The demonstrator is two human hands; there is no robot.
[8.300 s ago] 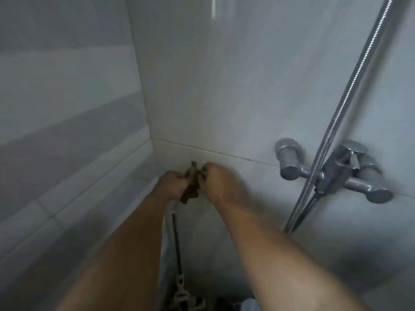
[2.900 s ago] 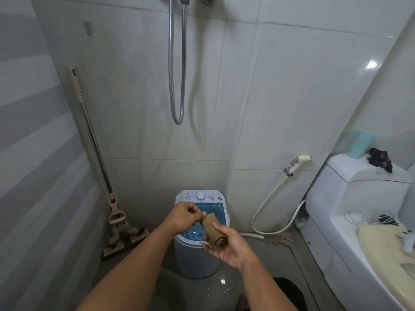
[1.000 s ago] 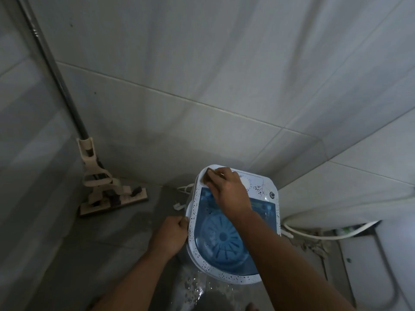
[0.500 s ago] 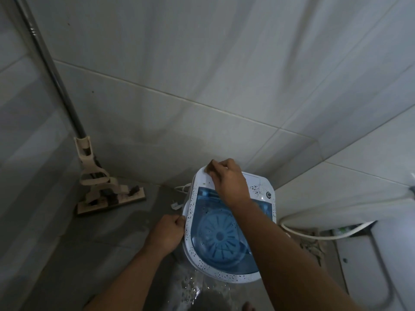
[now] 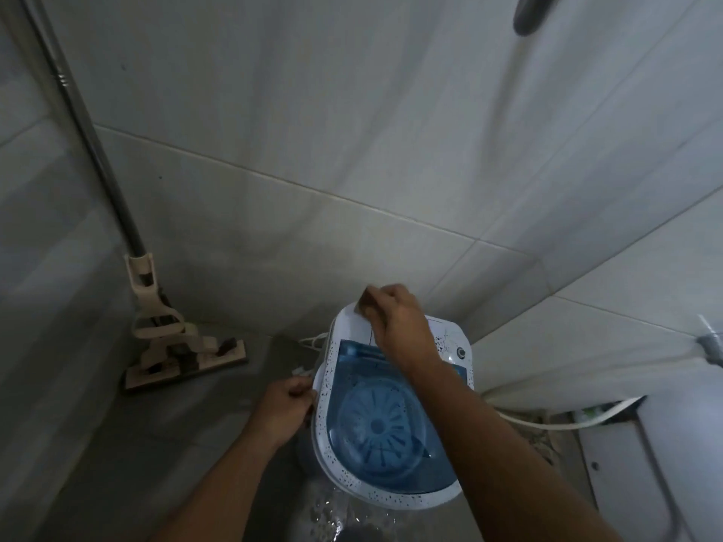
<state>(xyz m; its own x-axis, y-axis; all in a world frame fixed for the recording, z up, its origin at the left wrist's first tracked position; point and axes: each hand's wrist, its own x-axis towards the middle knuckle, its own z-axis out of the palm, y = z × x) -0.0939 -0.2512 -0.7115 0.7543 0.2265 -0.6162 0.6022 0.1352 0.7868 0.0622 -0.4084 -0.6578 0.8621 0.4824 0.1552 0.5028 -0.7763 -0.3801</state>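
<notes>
Right hand (image 5: 399,326), grip curled round the brown rag (image 5: 365,305), had slid to the washer (image 5: 450,338)'s far-left corner; left hand (image 5: 283,408) kept clutching its left rim. Wiping looked underway.

Legible markings: none found.
The mini washing machine (image 5: 391,498) carries dark speckles along its white rim and a faint dark motif on its control panel (image 5: 444,338), beside a small round button (image 5: 461,352). None of these resolves into letters, numerals or a brand. The translucent blue lid (image 5: 391,463), the brown pad (image 5: 365,307), the mop (image 5: 184,357) and the wall tiles (image 5: 352,131) show no readable print, label or sign. The view is dim and soft, so fine print cannot be made out.
</notes>
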